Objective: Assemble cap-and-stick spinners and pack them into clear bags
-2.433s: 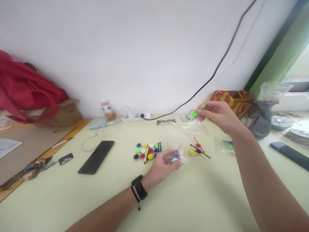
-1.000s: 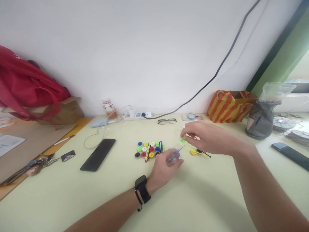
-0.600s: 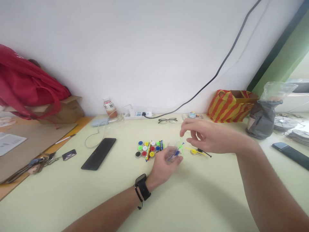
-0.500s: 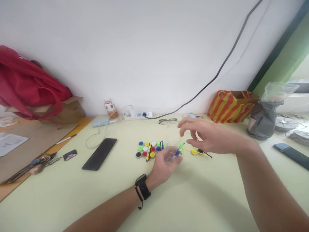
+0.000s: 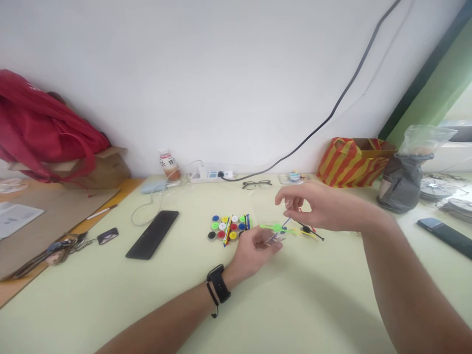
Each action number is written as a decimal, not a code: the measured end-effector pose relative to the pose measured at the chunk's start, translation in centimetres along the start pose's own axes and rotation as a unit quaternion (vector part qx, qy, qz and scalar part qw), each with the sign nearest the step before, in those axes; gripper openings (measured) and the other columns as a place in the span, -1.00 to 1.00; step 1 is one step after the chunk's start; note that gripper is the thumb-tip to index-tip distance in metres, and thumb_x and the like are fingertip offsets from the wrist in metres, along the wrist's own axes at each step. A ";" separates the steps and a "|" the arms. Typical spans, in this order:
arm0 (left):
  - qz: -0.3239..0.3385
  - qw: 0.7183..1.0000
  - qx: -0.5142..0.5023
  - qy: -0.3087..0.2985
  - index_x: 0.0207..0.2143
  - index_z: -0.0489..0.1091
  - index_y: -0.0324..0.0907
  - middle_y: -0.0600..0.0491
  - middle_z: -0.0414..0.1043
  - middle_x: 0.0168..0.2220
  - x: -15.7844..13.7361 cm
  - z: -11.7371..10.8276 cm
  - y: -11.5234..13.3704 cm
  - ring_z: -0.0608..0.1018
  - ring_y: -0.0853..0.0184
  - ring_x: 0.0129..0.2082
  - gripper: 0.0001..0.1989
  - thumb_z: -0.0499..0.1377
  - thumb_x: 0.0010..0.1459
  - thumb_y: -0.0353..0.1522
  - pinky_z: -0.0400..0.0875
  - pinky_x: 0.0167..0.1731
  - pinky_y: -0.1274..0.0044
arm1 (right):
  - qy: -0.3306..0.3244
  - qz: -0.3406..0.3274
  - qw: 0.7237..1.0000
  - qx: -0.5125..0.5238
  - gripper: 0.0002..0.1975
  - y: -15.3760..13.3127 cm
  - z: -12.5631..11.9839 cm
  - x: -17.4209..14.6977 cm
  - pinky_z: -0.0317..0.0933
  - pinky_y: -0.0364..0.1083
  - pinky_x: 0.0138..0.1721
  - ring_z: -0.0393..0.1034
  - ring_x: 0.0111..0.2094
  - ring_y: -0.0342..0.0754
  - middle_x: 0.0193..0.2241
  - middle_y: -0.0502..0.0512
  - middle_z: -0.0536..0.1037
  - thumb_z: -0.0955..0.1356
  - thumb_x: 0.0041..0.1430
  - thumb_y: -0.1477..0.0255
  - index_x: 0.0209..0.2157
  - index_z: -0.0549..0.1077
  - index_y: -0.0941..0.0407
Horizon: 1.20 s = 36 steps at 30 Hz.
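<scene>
My left hand (image 5: 254, 248), with a black watch on its wrist, is closed round a small clear plastic piece (image 5: 273, 239). A bright green arm (image 5: 275, 228) and a thin blue stick (image 5: 286, 222) stand out from this piece, partly blurred. Just right of it, my right hand (image 5: 306, 204) hovers with curved fingers and a gap between thumb and forefinger. The thumb is close to the tip of the blue stick; whether they touch I cannot tell. Behind the left hand lie several round pieces (image 5: 222, 226) with coloured tops and thin coloured sticks (image 5: 227, 231).
Black and yellow stick pieces (image 5: 313, 233) lie under the right hand. A black phone (image 5: 152, 235) is on the left, glasses (image 5: 256, 185) behind. Along the wall stand a bottle (image 5: 169, 166), a power strip (image 5: 212, 176) and a striped bag (image 5: 354, 162).
The green arm has swung from upright to nearly level, and the blue stick now points up toward the right thumb. Both hands have barely moved.
</scene>
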<state>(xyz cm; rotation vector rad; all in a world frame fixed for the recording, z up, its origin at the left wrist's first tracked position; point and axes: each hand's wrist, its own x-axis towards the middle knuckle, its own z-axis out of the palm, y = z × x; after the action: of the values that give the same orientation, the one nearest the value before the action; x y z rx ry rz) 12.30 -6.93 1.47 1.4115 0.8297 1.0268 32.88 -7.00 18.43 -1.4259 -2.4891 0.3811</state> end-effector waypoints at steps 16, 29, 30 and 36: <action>-0.008 0.996 0.015 -0.084 -0.11 0.53 -0.21 -0.08 0.61 -0.12 -0.5 0.0 0.8 0.65 0.16 -0.09 -0.68 0.39 0.17 -0.21 0.54 -0.05 0.41 | 0.067 -0.050 0.995 0.051 -0.78 -0.4 -0.5 0.0 0.26 -0.10 -0.36 0.47 -0.30 -0.03 -0.24 0.04 0.64 0.35 0.31 0.22 -0.16 0.57 0.01; -0.102 0.989 0.011 -0.108 -0.09 0.55 -0.25 -0.14 0.65 -0.26 -0.4 -0.4 0.8 0.71 0.11 -0.26 -0.50 0.44 0.04 -0.09 0.54 -0.54 0.56 | -0.131 0.207 0.968 0.047 -0.79 13.4 5.8 4.2 0.30 -0.09 -0.36 0.54 -0.32 0.04 -0.31 0.14 0.65 0.44 -0.02 0.42 -0.27 0.58 0.14; -0.103 0.989 0.006 -0.106 -0.10 0.55 -0.26 -0.15 0.65 -0.26 -0.3 -0.5 0.8 0.72 0.09 -0.25 -0.49 0.44 0.03 -0.08 0.52 -0.57 0.58 | -0.136 0.207 0.967 0.052 -0.80 13.7 6.2 4.3 0.30 -0.10 -0.36 0.55 -0.31 0.04 -0.33 0.13 0.65 0.44 -0.04 0.44 -0.30 0.58 0.14; -0.111 0.987 -0.019 -0.117 0.00 0.52 -0.27 -0.20 0.65 -0.17 0.0 -0.7 1.1 0.74 0.07 -0.26 -0.42 0.43 0.05 -0.08 0.44 -0.64 0.65 | -0.150 0.222 0.961 0.074 -0.82 14.6 6.3 4.3 0.29 -0.12 -0.38 0.54 -0.37 0.01 -0.39 0.12 0.65 0.46 -0.05 0.38 -0.35 0.56 0.14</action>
<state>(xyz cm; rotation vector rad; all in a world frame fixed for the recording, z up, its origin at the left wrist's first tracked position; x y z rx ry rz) 11.59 -6.81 2.55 1.3424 0.7696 0.6881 40.35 3.17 7.84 -1.9830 -2.2647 0.9111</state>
